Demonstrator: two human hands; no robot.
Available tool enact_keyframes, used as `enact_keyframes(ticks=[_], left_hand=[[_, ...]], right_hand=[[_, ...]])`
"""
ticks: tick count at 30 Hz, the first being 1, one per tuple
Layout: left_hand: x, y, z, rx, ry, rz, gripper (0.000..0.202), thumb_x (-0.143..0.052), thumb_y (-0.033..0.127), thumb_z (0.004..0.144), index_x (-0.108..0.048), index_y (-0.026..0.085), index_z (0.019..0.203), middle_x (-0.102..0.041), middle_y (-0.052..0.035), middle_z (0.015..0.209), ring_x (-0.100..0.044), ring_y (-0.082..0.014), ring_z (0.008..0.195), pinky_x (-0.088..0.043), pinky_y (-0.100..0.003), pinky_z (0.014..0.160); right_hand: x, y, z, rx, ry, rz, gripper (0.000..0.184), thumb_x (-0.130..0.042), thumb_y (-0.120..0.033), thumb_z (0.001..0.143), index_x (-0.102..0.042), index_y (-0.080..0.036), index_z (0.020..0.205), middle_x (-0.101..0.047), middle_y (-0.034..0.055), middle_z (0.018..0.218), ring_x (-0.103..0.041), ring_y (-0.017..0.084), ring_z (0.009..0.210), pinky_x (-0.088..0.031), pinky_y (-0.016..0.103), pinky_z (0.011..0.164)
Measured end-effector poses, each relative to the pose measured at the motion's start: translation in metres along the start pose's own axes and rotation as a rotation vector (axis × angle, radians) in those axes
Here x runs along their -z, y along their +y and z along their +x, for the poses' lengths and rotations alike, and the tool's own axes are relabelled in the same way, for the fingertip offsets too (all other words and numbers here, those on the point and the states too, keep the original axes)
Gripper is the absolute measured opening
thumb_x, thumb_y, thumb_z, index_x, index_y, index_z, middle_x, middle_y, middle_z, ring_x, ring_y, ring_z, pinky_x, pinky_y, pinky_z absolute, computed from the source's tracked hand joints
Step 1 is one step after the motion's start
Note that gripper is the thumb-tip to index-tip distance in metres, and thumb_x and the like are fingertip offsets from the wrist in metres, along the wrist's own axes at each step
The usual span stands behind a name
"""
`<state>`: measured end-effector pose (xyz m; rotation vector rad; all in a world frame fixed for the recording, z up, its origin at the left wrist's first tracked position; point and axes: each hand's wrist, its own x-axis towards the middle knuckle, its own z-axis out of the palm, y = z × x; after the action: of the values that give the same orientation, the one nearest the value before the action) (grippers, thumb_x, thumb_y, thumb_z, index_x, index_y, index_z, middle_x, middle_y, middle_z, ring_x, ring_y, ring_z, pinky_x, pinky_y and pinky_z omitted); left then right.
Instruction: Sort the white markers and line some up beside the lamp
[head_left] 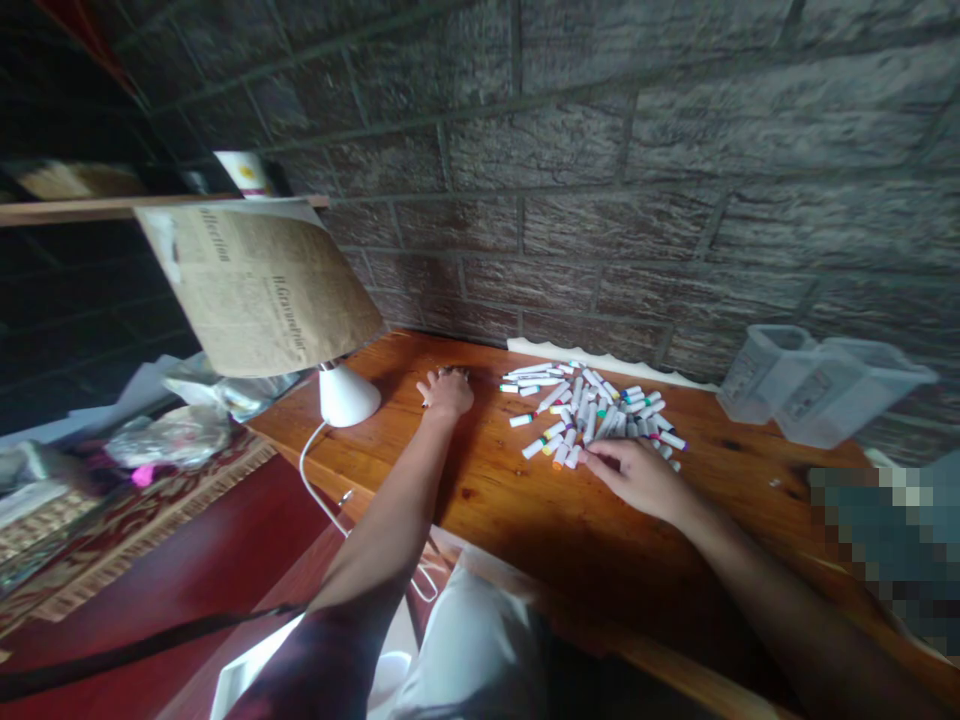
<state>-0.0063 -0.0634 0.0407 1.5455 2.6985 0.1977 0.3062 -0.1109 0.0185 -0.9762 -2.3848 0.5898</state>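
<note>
A heap of white markers with coloured caps lies on the wooden table near the brick wall. My right hand rests at the near edge of the heap, its fingers pinched on a marker there. My left hand lies on the table to the left of the heap, fingers curled around what looks like a thin marker. Both forearms reach in from the lower edge of the view.
A lamp with a newspaper-print shade and white base stands at the table's left, its cord hanging over the edge. Two clear plastic containers sit at the right by the wall. A patterned rug lies lower left.
</note>
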Motion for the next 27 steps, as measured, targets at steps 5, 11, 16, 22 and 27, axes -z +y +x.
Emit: enact_keyframes(ticks=[5,11,16,22,27], left_hand=[[0.0004,0.0051,-0.0043,-0.016,0.016,0.006,0.047,-0.038,0.027,0.09,-0.056,0.014,0.132,-0.049,-0.0184,0.141,-0.039,-0.034,0.132,-0.03,-0.054,0.107],[0.0005,0.0069,-0.0045,-0.029,0.011,0.024,0.048,-0.039,0.031,0.089,-0.06,0.013,0.129,-0.051,-0.0185,0.138,-0.038,-0.0342,0.132,-0.031,-0.054,0.107],[0.0016,0.0067,-0.0045,-0.021,-0.015,0.022,0.047,-0.04,0.033,0.089,-0.062,0.014,0.126,-0.053,-0.0187,0.137,-0.039,-0.0343,0.132,-0.032,-0.054,0.106],[0.0005,0.0057,-0.0038,-0.019,-0.022,0.012,0.048,-0.041,0.036,0.089,-0.061,0.014,0.127,-0.051,-0.0183,0.139,-0.038,-0.0341,0.133,-0.033,-0.054,0.106],[0.0002,0.0068,-0.0053,-0.018,0.008,0.005,0.055,-0.039,0.04,0.09,-0.051,0.011,0.136,-0.045,-0.0198,0.144,-0.035,-0.0341,0.136,-0.031,-0.053,0.109]], right_hand=[[0.0,-0.0003,0.0001,-0.017,-0.01,-0.018,0.039,-0.044,-0.041,0.096,-0.072,-0.019,0.081,-0.07,0.0035,0.074,-0.058,0.013,0.064,-0.039,0.025,0.063],[-0.0014,0.0011,-0.0001,-0.025,-0.024,-0.018,0.036,-0.045,-0.04,0.096,-0.073,-0.02,0.085,-0.07,0.0024,0.075,-0.058,0.013,0.065,-0.038,0.025,0.064],[-0.0011,0.0017,0.0002,-0.027,-0.021,-0.013,0.034,-0.046,-0.038,0.095,-0.072,-0.02,0.083,-0.071,0.0021,0.077,-0.06,0.013,0.068,-0.039,0.025,0.066],[0.0002,-0.0004,-0.0001,-0.037,-0.042,-0.022,0.035,-0.045,-0.039,0.096,-0.073,-0.02,0.087,-0.071,0.0024,0.079,-0.06,0.014,0.069,-0.039,0.025,0.066],[0.0003,-0.0004,-0.0004,-0.031,-0.049,-0.024,0.035,-0.045,-0.039,0.096,-0.073,-0.02,0.087,-0.071,0.0024,0.078,-0.06,0.014,0.07,-0.04,0.025,0.068]])
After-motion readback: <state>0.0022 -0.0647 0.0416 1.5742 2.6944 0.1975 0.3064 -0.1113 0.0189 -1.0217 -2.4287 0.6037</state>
